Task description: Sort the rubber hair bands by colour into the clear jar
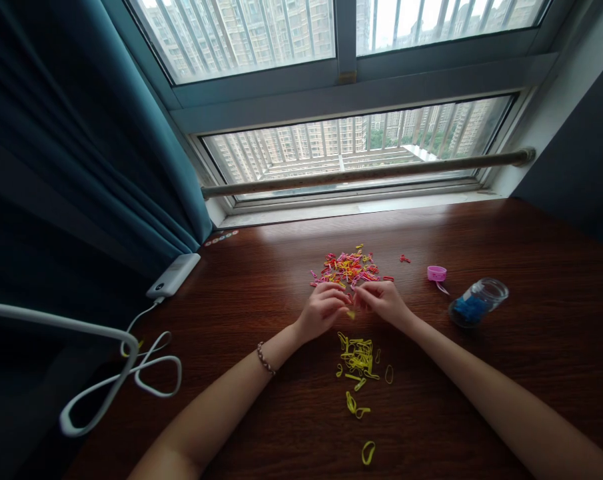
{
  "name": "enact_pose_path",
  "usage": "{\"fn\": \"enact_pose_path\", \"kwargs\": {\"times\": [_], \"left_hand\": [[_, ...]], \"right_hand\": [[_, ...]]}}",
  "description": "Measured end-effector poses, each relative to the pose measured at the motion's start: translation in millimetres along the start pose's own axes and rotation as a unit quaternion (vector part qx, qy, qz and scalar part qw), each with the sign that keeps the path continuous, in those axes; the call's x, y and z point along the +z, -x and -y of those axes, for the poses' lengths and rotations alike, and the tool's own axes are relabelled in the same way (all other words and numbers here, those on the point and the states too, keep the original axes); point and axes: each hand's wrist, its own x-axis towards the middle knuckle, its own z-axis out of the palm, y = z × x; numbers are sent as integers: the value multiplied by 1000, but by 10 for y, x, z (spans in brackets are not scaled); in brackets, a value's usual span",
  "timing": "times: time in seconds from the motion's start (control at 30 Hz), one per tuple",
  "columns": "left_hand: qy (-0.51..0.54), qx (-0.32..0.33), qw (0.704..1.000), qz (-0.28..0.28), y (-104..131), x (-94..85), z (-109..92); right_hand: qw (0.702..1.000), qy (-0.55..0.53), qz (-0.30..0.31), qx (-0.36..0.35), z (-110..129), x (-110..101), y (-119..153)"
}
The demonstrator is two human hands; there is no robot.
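Pink, red, orange and yellow rubber bands lie in a mixed pile [348, 268] on the brown table. My left hand [324, 308] is at the pile's near edge, its fingers bent and pinched around a small yellow band [351, 314]. Just to its right, my right hand [381, 300] has thumb and fingertips pressed together; whatever lies between them is too small to make out. Nearer to me is a heap of yellow-green bands [358, 358], with a few loose ones, including a single band [368, 453], below it.
On the right, a tilted glass jar [478, 303] with blue contents stands near a pink ring-shaped item [436, 273]. A white power bank [174, 275] with a cable lies at the left by the blue curtain [146, 153]. A thick white tube [101, 330] reaches in from the left.
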Motion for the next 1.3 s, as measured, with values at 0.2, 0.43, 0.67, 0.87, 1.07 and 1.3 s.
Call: {"fn": "enact_pose_path", "kwargs": {"times": [0.2, 0.43, 0.67, 0.87, 1.07, 1.3], "left_hand": [[-59, 81, 988, 116, 21, 111, -181], [-183, -85, 975, -90, 13, -58, 256], [-200, -143, 967, -62, 10, -108, 479], [-215, -128, 968, 34, 24, -49, 421], [-188, -132, 973, -2, 20, -52, 471], [-113, -175, 972, -106, 37, -107, 543]], "right_hand": [[972, 157, -159, -68, -190, -155, -100], [921, 351, -11, -170, -218, 72, -130], [915, 363, -15, -176, -289, 92, -127], [952, 224, -103, -184, -290, 33, -130], [958, 177, -193, -118, -302, -34, -104], [961, 156, -210, -90, -307, -18, -107]]}}
